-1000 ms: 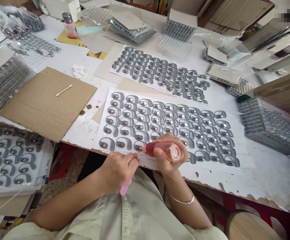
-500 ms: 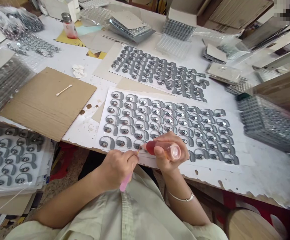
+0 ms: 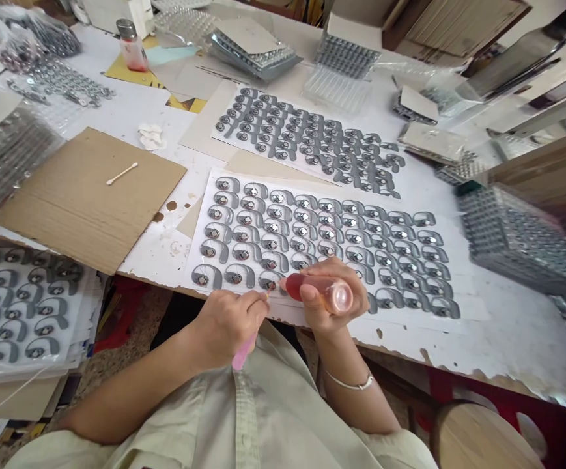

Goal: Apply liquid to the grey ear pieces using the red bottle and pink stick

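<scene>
My right hand (image 3: 329, 290) is wrapped round a small bottle of red liquid (image 3: 319, 291), held on its side at the near edge of the table. My left hand (image 3: 226, 322) pinches a thin pink stick (image 3: 242, 352) whose tip meets the bottle's mouth. Both hands hover over the front row of a white sheet (image 3: 463, 306) that carries several rows of grey hook-shaped pieces with shiny metal discs (image 3: 312, 238).
A second sheet of the same pieces (image 3: 307, 140) lies behind. A brown cardboard (image 3: 87, 195) with a cotton swab (image 3: 122, 173) sits left. Another red bottle (image 3: 129, 45) stands far left. Stacked blister trays (image 3: 517, 238) fill the right; more sheets (image 3: 23, 306) lie lower left.
Both hands stay in place with the stick tip at the bottle's mouth. The camera view has shifted slightly, nothing else moved.
</scene>
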`<state>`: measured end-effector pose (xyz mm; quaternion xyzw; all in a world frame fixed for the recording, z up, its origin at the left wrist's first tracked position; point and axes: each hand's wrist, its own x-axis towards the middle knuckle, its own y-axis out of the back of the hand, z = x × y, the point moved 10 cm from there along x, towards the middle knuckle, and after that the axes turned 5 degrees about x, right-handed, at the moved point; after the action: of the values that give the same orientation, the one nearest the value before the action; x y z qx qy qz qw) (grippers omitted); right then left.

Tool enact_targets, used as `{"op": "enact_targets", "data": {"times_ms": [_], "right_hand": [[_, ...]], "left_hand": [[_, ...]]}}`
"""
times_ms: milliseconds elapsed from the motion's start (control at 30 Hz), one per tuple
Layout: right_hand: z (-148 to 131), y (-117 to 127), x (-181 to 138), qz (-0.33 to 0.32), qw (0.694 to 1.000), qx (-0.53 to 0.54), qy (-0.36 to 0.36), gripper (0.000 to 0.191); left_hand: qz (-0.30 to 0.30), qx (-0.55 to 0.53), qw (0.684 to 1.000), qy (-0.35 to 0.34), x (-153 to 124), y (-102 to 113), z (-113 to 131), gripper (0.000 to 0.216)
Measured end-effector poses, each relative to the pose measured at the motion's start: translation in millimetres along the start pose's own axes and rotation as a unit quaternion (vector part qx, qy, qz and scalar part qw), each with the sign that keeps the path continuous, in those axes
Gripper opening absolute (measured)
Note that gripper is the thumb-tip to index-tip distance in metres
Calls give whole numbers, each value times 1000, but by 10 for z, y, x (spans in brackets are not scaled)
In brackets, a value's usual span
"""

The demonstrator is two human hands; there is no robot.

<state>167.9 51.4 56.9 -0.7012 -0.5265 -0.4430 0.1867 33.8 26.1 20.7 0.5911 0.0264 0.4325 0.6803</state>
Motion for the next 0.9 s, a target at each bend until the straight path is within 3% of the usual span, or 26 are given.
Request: {"op": "enact_targets", "data": {"times_ms": [500, 733, 900], "right_hand": [[-60, 16, -15, -7, 999, -27, 35, 24], [-59, 289, -186, 106, 993, -22, 39, 22], [-31, 245, -220, 79, 996, -24, 19, 23]], "left_hand": [[4, 10, 1000, 3, 38, 34, 2, 16], [-4, -30, 999, 30, 47, 29, -115, 16], [23, -52, 998, 33, 72, 101, -145, 14]]}}
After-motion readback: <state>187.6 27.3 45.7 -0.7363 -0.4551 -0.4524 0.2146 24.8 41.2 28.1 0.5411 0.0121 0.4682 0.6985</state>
